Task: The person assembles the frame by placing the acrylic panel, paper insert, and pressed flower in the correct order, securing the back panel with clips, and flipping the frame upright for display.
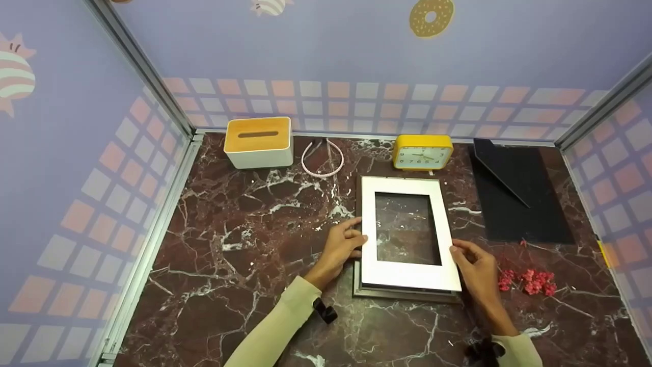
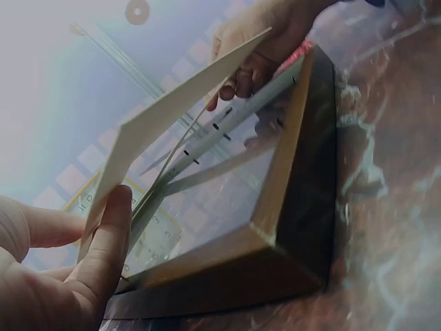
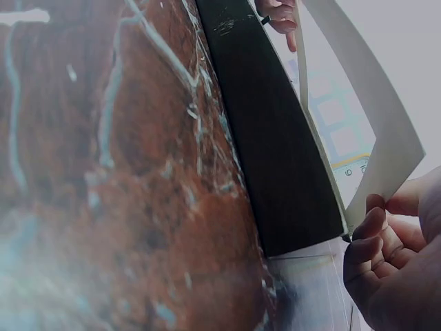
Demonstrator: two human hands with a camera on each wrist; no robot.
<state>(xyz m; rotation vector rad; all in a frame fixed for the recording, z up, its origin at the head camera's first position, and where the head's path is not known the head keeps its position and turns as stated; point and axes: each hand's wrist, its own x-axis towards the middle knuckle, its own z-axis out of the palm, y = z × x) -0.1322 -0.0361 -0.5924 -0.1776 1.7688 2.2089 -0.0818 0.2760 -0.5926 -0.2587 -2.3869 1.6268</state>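
A white mat board [image 1: 400, 273] with a rectangular opening is held by its two long edges, tilted over a picture frame [image 1: 377, 293] that lies on the marble table. My left hand [image 1: 340, 247] pinches the left edge between thumb and fingers. On the opposite edge my right hand [image 1: 476, 267] pinches the board too. In the left wrist view the board [image 2: 172, 103] stands at an angle above the open back of the frame [image 2: 303, 158], its far end lowest. Small metal tabs show along the frame's inner side. The right wrist view shows the frame's dark outer side [image 3: 275, 138].
A tissue box [image 1: 260, 148], a pale headband [image 1: 323, 175] and a yellow alarm clock [image 1: 423, 153] line the back. A black backing board [image 1: 530, 193] with its stand lies at the right. Pink-red flowers [image 1: 537, 282] lie beside my right hand.
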